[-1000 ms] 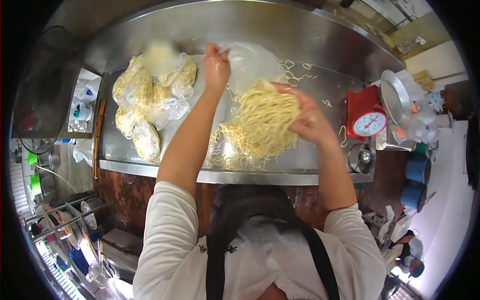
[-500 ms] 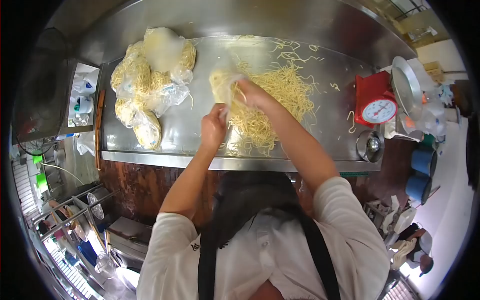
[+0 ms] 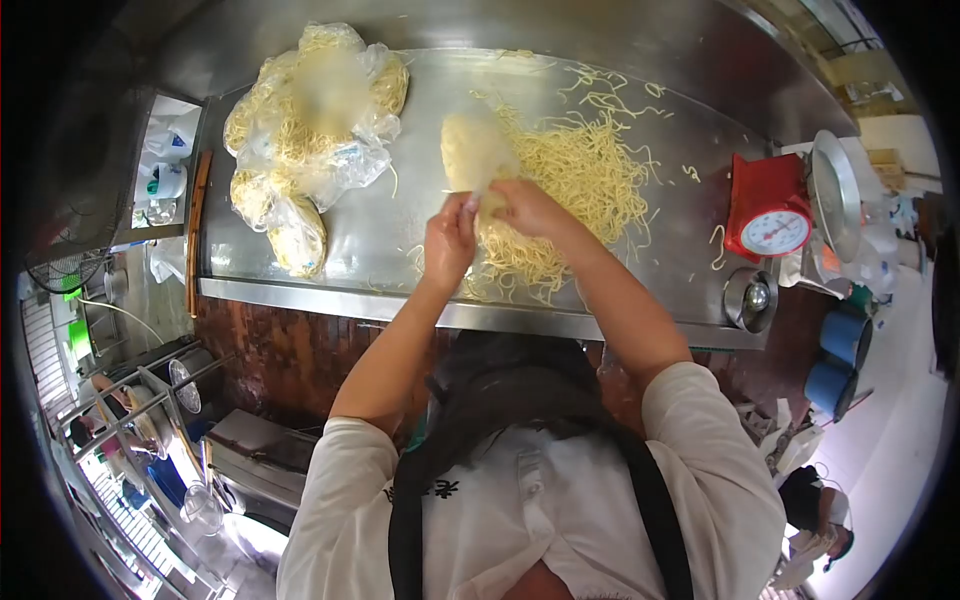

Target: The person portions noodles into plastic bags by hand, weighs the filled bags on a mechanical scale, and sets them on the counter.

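A clear plastic bag [image 3: 470, 150] with pale noodles in it hangs over the steel counter, partly blurred. My left hand [image 3: 452, 240] is closed, pinching the bag near its gathered edge. My right hand [image 3: 528, 208] has its fingers closed on the same bag from the other side, close to the left one. Loose yellow noodles [image 3: 590, 180] lie in a broad pile just beyond and beside my right hand. Several bags of noodles [image 3: 300, 145] are heaped on the counter to the left, part of the heap blurred.
A red dial scale [image 3: 770, 215] with a metal pan stands at the counter's right end. A small metal bowl [image 3: 738, 300] sits near the front right corner. The steel counter [image 3: 370, 255] has a raised front edge. Another person [image 3: 815, 510] is at the far lower right.
Both hands have come together on the bag, my right hand drawing back from the noodle pile towards its opening. The bag now stands out beyond the hands. The view has shifted slightly.
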### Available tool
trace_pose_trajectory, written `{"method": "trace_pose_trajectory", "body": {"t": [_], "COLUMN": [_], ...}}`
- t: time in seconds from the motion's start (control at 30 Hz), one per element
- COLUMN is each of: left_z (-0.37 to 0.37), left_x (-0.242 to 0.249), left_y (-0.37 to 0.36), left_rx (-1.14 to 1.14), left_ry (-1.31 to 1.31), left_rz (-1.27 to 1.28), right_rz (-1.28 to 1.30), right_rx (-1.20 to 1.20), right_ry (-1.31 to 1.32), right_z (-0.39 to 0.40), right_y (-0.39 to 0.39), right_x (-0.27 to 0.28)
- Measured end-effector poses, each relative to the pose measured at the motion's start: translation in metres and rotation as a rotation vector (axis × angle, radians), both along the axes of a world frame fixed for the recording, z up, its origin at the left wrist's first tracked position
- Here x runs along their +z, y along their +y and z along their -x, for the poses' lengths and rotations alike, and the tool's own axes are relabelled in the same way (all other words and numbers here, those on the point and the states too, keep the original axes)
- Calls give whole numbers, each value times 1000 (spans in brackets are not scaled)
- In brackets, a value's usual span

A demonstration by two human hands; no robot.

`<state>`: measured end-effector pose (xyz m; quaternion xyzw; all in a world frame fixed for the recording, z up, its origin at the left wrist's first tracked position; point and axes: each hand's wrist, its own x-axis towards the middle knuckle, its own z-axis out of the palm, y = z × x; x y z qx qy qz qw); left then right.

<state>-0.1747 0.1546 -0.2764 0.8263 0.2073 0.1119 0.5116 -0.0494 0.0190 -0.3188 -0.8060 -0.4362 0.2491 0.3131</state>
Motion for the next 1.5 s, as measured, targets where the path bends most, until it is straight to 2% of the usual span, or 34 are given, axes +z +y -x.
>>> {"method": "trace_pose_trajectory", "body": {"t": [0.03,0.1,0.2,0.3,0.4,0.5,0.6,0.7,0.73,0.83,0.9,0.97,1.03,1.1,1.13,1.17,1.27,1.3,1.37,1.4,1.43,1.47,1.5], "left_z": [5,4,-7,-15,-23,-24,-25,-29,-36,-51,-54,-59,-68,-71,-73,-72,-76,-78,-84,-86,-80,-78,-73], "left_x": [-3,-6,-3,-3,0,0,40,57,50,42,42,42,47,54,50,43,41,42,26,17,36,26,4], "left_y": [-7,-8,3,12,8,8,0,-8,-1,19,19,15,10,8,13,21,8,1,-7,-8,-9,-3,6], "left_rx": [-58,5,97,144,108,53,48,112,141,152,129,76,14,-51,-156,-260,-612,-723,-609,-555,-499,-525,-549], "left_ry": [-173,-98,-2,34,34,80,54,-21,-35,-76,-73,-77,-66,-18,36,88,132,123,181,213,143,147,154], "left_rz": [-83,61,246,313,304,327,369,515,566,665,660,701,713,693,586,482,26,-156,-152,-149,6,-121,-247], "right_rz": [-152,-454,-165,259,172,97,-57,307,191,-24,19,59,77,145,176,84,76,-26,-234,-419,-605,-791,-949], "right_rx": [-150,-450,-349,-409,-380,-309,-72,-35,-151,-418,-532,-569,-547,-443,-384,-255,-72,-117,-199,-210,-220,-228,-249], "right_ry": [211,627,-39,-371,-537,-69,-82,20,20,-108,-319,-652,-434,31,260,109,170,145,100,270,442,616,660], "right_z": [-4,-17,-10,45,47,7,-21,-28,-19,16,31,43,32,5,-7,-12,-30,-33,-33,-38,-45,-48,-47], "right_y": [12,32,8,-18,-14,-3,4,22,12,-30,-46,-29,-10,-15,-22,-36,-53,-54,-56,-57,-60,-60,-58], "right_x": [-7,-25,-8,30,-51,-47,41,81,81,71,46,-28,-55,-3,22,27,111,136,176,183,188,194,201]}}
